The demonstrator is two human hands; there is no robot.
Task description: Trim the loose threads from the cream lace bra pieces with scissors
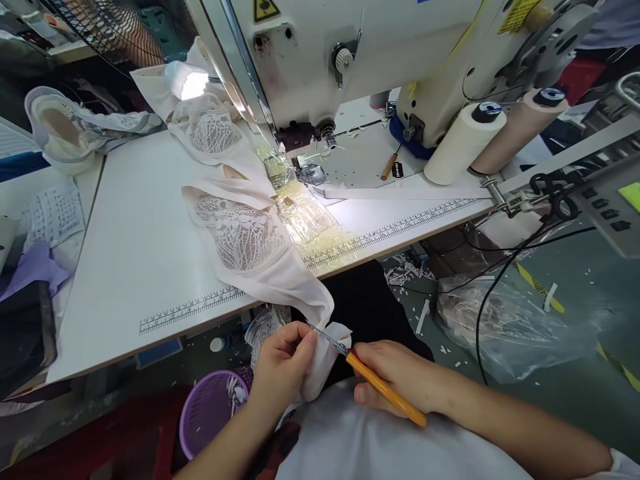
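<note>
Your single head camera looks forward and steeply down from above your lap, close to your hands, across the near edge of the sewing table [140, 267] toward the sewing machine [350, 60] at its far edge.

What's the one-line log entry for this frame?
left hand: pinching garment end | right hand: holding snips, tips at fabric | garment: draped off table edge | machine: unattended

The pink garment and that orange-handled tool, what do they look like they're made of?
The garment looks like thin, soft pinkish cloth with white openwork lace panels; it drapes limply off the table edge. The tool seems to have a smooth orange plastic handle and shiny metal blades, though the tip is small.
</note>
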